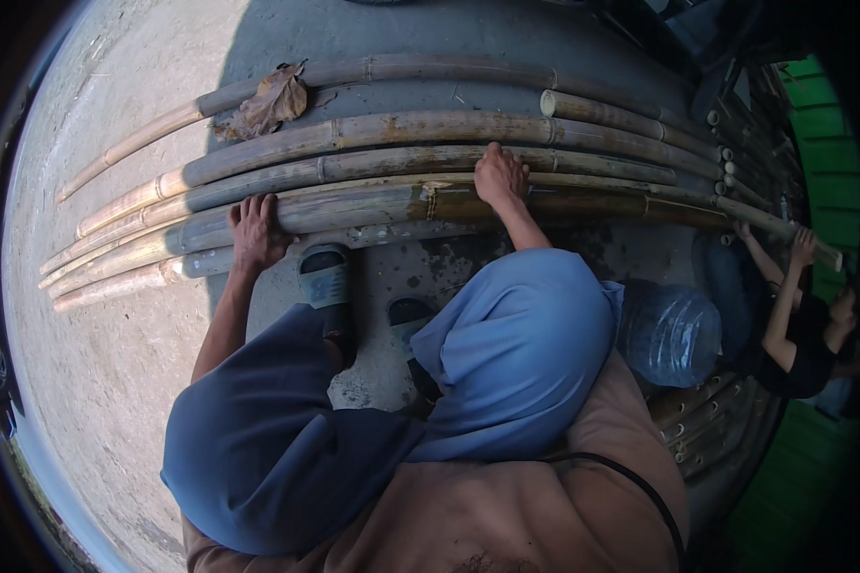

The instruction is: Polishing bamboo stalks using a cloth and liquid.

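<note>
Several long bamboo poles lie side by side on the ground, crossing in front of me. My left hand (256,232) lies over the near thick bamboo pole (354,210), fingers curled across its top and thumb out to the side. My right hand (502,177) is closed like a fist, knuckles up, farther right over the same pole and the thinner pole (401,162) behind it. Whatever it may hold is hidden under the fingers. Around and right of that hand the near pole is dark and wet-looking.
A dry brown leaf (275,100) lies by the farthest pole (449,67). At right stand a large clear water jug (677,334) and a person (803,334) gripping a pole end (822,250). More cut bamboo (702,420) lies below the jug. My sandals (330,286) are beside the poles.
</note>
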Action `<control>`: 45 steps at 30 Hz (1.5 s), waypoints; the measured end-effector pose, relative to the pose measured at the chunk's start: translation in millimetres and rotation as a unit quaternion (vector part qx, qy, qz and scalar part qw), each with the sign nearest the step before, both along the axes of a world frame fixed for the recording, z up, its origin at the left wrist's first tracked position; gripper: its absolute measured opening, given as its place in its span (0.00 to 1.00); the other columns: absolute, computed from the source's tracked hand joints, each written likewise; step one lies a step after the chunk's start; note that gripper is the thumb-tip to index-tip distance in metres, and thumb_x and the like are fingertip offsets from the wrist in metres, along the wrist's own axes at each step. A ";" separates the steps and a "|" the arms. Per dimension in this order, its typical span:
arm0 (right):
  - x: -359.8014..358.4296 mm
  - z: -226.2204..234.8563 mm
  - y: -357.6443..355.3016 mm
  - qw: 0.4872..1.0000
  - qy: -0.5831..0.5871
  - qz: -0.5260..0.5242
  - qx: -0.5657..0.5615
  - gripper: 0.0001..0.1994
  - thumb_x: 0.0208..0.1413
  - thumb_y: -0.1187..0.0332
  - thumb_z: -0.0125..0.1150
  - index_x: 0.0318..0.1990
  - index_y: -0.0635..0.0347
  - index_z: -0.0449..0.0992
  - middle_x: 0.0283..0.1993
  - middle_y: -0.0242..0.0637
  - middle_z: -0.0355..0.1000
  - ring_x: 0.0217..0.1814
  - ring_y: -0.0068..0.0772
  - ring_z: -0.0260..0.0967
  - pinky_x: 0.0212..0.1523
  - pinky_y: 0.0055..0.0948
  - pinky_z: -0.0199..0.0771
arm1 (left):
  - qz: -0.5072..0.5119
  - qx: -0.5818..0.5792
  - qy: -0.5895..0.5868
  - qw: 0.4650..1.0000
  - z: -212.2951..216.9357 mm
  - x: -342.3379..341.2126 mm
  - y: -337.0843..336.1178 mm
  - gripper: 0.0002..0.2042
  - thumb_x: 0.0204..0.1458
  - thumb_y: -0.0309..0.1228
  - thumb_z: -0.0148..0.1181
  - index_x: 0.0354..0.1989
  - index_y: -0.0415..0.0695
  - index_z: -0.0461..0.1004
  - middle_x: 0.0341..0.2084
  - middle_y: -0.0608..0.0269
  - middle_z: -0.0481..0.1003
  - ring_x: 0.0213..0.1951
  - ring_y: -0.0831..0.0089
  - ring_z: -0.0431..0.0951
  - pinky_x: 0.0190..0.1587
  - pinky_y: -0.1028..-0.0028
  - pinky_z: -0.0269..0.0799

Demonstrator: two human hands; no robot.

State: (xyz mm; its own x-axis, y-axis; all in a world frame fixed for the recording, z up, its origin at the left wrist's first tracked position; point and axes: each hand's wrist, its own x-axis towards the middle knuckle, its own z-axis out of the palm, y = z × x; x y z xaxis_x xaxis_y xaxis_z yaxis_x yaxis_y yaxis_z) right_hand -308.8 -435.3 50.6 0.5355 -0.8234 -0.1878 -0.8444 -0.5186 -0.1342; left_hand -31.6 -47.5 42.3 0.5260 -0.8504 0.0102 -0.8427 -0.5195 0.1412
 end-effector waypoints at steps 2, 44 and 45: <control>33.8 -1.6 55.1 0.995 -0.047 0.088 0.019 0.14 0.71 0.61 0.55 0.56 0.57 0.73 0.60 0.48 0.74 0.69 0.52 0.67 0.71 0.54 0.61 | 0.017 0.010 0.002 1.000 3.6 -0.8 0.7 0.50 0.38 0.52 0.82 0.70 0.43 0.66 0.64 0.53 0.70 0.70 0.52 0.64 0.72 0.48 0.51; -1.1 -16.9 84.7 0.921 -0.328 0.192 -0.086 0.09 0.61 0.61 0.62 0.40 0.56 0.79 0.41 0.44 0.78 0.50 0.51 0.76 0.60 0.52 0.72 | -0.013 -0.016 -0.055 0.998 -19.3 -4.8 5.9 0.50 0.40 0.50 0.81 0.71 0.43 0.62 0.69 0.48 0.66 0.71 0.48 0.62 0.73 0.46 0.49; -6.0 -14.8 85.9 0.916 -0.327 0.217 -0.084 0.09 0.62 0.62 0.61 0.42 0.56 0.80 0.44 0.43 0.79 0.51 0.51 0.76 0.59 0.52 0.73 | -0.016 -0.019 -0.048 0.999 -21.7 -1.8 20.8 0.50 0.40 0.49 0.81 0.71 0.43 0.63 0.68 0.48 0.67 0.71 0.48 0.63 0.73 0.47 0.49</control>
